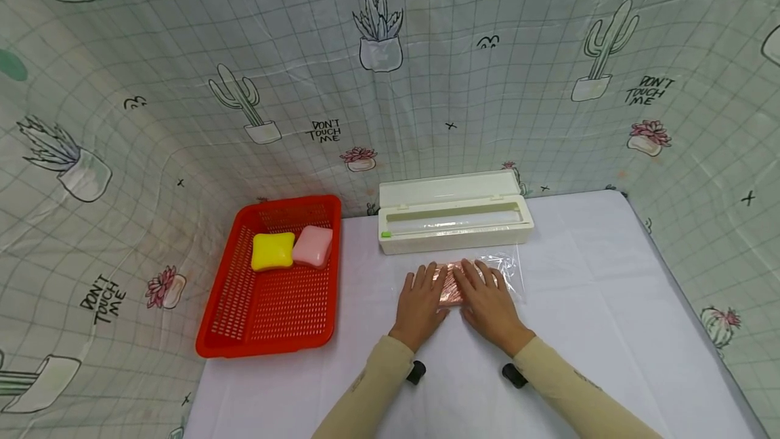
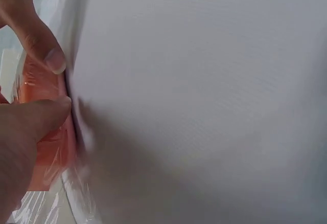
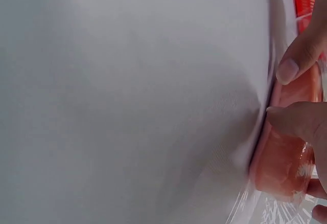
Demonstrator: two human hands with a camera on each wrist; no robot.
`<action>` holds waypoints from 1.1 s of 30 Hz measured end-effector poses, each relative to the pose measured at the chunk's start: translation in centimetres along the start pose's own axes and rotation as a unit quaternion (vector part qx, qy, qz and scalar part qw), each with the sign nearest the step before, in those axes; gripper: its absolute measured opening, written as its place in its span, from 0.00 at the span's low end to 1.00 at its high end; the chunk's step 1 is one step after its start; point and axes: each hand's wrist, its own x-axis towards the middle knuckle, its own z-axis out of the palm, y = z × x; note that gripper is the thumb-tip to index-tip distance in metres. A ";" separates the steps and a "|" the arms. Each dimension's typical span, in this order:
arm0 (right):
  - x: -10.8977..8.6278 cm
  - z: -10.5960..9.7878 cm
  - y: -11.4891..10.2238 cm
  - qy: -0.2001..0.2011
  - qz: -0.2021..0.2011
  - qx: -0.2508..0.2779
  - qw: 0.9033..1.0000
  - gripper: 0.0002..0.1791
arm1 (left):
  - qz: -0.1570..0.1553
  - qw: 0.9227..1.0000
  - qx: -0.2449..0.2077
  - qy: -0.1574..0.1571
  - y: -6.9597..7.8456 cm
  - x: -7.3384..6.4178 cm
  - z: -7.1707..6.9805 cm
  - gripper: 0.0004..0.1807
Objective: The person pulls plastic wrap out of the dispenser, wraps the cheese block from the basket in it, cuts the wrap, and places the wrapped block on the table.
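Observation:
A salmon-coloured soap-like bar point(image 1: 451, 286) lies on the white cloth under shiny clear plastic film point(image 1: 510, 269). My left hand point(image 1: 419, 300) holds its left part, and my right hand point(image 1: 492, 303) its right part. In the left wrist view, both thumbs press the near edge of the bar point(image 2: 43, 83). The right wrist view shows the thumbs close together on the bar point(image 3: 278, 168), with wrinkled film around its end. Fingers reach over the top toward the far side; some fingertips are hidden.
Just behind the hands stands a white film dispenser point(image 1: 457, 244) with its lid point(image 1: 447, 190) raised. A red plastic basket point(image 1: 337, 276) at left holds a yellow bar point(image 1: 272, 251) and a pink bar point(image 1: 313, 246). Patterned curtain point(image 1: 426, 100) surrounds the table.

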 end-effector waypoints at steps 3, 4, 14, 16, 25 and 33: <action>0.4 0.1 0.2 -0.022 0.004 -0.009 1.000 0.45 | -0.003 1.000 0.003 0.004 0.0 0.4 0.3 0.44; 0.5 0.1 0.2 -0.031 0.006 -0.011 0.999 0.45 | -0.003 1.000 0.006 0.005 -0.1 0.5 0.4 0.43; 1.5 0.4 0.8 -0.071 0.019 -0.006 0.997 0.43 | -0.001 1.000 -0.001 -0.022 -0.5 1.4 0.5 0.37; 1.6 0.5 0.9 -0.068 0.019 0.000 0.998 0.42 | 0.002 1.000 0.001 -0.024 -0.6 1.5 0.4 0.37; 2.1 0.8 1.1 -0.055 0.027 0.034 0.998 0.36 | 0.006 1.000 0.003 -0.004 -0.8 1.7 0.2 0.33; 2.5 1.1 1.2 -0.055 0.031 0.049 0.997 0.33 | -0.007 0.999 -0.028 -0.026 -0.7 2.2 1.0 0.32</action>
